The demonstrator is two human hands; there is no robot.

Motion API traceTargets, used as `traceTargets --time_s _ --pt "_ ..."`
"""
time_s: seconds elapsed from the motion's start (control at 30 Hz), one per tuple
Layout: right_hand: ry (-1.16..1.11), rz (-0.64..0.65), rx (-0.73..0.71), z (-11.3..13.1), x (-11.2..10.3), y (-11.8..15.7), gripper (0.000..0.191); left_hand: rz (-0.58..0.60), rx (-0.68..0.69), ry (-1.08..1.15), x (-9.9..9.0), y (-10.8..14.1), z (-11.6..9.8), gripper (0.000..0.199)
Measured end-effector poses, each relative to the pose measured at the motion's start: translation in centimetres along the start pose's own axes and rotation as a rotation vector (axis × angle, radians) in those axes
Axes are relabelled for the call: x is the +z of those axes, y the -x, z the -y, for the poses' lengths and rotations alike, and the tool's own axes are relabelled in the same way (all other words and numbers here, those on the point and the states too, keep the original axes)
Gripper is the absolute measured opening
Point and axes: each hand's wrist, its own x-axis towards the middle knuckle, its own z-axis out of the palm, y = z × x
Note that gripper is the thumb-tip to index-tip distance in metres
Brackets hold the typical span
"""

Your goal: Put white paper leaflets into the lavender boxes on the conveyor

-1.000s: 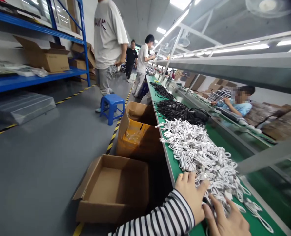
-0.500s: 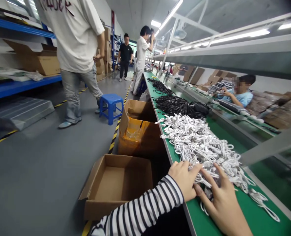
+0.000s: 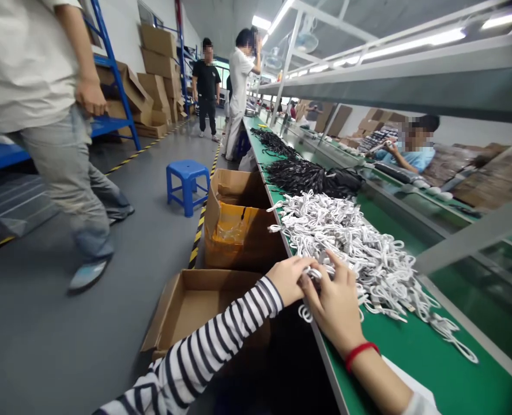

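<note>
A coiled white cable (image 3: 305,313) hangs between my hands at the near edge of the green bench (image 3: 394,337). My left hand (image 3: 288,280), in a black-and-white striped sleeve, has its fingers closed round the cable's upper part. From the other side, my right hand (image 3: 337,305) pinches it with thumb and bent fingers; a red band circles the wrist. Fingers hide most of the held cable. Just beyond them spreads a big pile of bundled white cables (image 3: 338,230), several with loops sticking out.
Black cables (image 3: 312,177) lie farther along the bench. Below its left edge stand an open cardboard box (image 3: 195,300) and a taped box (image 3: 228,230). A blue stool (image 3: 188,184) is on the floor. One person walks at left (image 3: 66,144); another sits across the line (image 3: 411,147).
Both hands have drawn back from the pile towards the bench's left edge, with a white cable now between them. The person at left has stepped closer.
</note>
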Motion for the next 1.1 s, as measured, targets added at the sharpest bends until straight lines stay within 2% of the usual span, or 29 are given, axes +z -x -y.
traceTargets --time_s 0.1,0.17,0.27,0.37,0.47,0.53,0.6,0.67,0.77,0.87,0.97,1.1 --pt "-0.019 -0.004 0.023 0.5 0.6 -0.9 0.032 -0.044 0.014 0.075 -0.2 -0.2 1.0 0.036" --pt "-0.053 -0.004 0.022 0.2 0.8 -1.1 0.033 -0.067 0.009 0.092 0.0 -0.4 1.0 0.036" --pt "-0.122 -0.023 0.026 -1.4 0.6 -0.8 0.031 -0.069 -0.021 0.064 0.7 -1.2 -0.2 0.035" --pt "-0.217 -0.044 0.045 -3.6 0.1 -0.1 0.032 -0.025 -0.031 -0.088 1.8 -2.3 -2.2 0.036" --pt "-0.251 -0.06 0.102 -5.2 -0.3 0.8 0.036 -0.03 -0.009 -0.229 2.9 -3.2 -3.6 0.037" --pt "-0.205 -0.024 0.138 -5.9 -0.5 1.4 0.038 -0.067 -0.01 -0.255 3.6 -3.2 -3.8 0.034" --pt "-0.161 0.052 0.116 -6.8 -0.5 2.0 0.042 -0.107 -0.029 -0.25 4.2 -2.9 -3.7 0.035" --pt "-0.148 0.121 0.018 -8.0 -0.4 2.7 0.05 -0.125 -0.055 -0.225 4.9 -2.5 -3.6 0.04" --pt "-0.105 0.169 -0.138 -9.7 0.0 3.6 0.074 -0.142 -0.107 -0.169 5.5 -2.1 -3.6 0.043" --pt "-0.007 0.201 -0.131 -10.2 0.2 3.9 0.091 -0.233 -0.131 -0.148 5.6 -2.1 -3.5 0.04" --pt "0.038 0.236 -0.079 -9.9 0.3 3.3 0.08 -0.266 -0.118 -0.146 5.6 -2.2 -3.3 0.037" --pt "-0.033 0.183 -0.15 -10.6 0.5 2.4 0.056 -0.259 -0.16 -0.151 5.8 -2.7 -3.6 0.033"
